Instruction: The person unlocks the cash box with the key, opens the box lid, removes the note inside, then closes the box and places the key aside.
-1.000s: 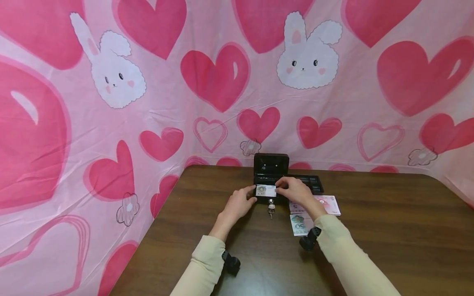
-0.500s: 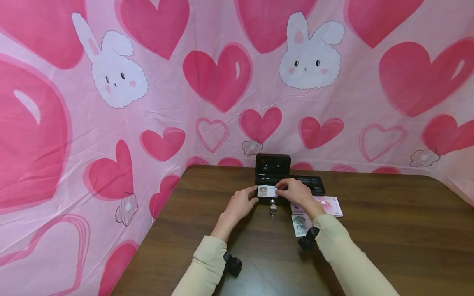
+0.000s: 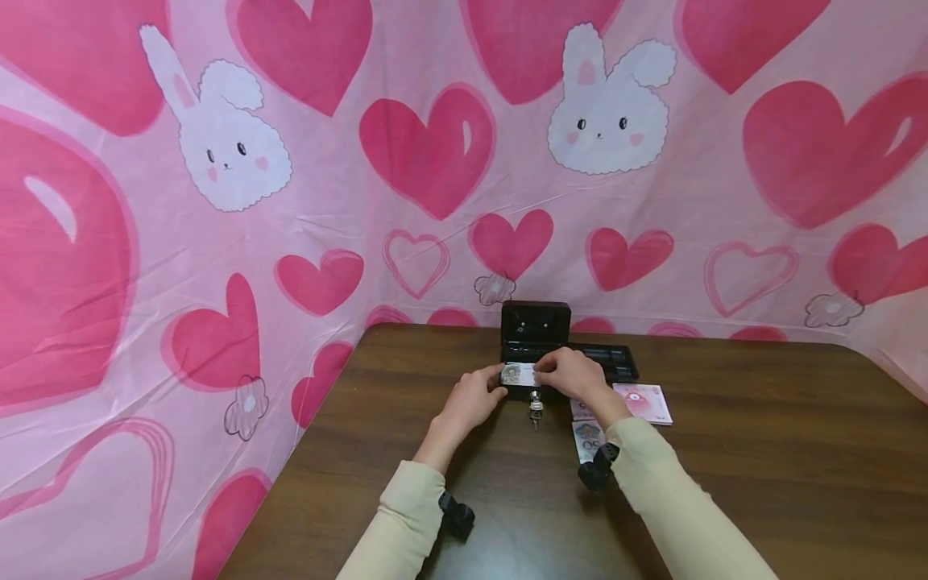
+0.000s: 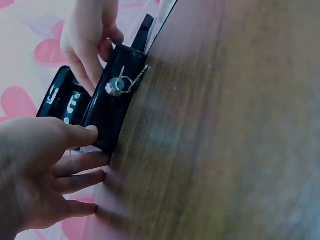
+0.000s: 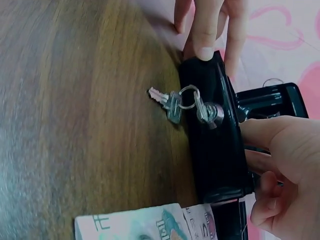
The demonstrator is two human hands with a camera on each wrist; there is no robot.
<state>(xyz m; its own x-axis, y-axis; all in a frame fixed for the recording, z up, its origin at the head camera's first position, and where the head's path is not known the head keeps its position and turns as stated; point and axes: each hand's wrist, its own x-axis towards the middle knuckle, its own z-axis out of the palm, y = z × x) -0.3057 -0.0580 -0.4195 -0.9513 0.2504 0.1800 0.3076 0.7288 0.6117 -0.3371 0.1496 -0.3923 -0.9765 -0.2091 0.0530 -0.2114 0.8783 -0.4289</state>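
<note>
An open black cash box stands at the back of the table, lid raised. A banknote lies at its opening. My left hand grips the box's left front corner, with the thumb on the front and the other fingers around the left side. At the note's right end, my right hand pinches it, its fingertips reaching into the box. In the right wrist view that hand hides the note. Keys on a ring hang from the front lock, one key inserted.
Right of the box lies a black compartment tray. Pink banknotes and a greenish 50 note lie in front of it, partly under the right forearm. A pink heart-patterned cloth hangs behind the table.
My right hand has slid slightly left along the banknote, covering more of its right end. The left hand keeps its grip on the box corner.
</note>
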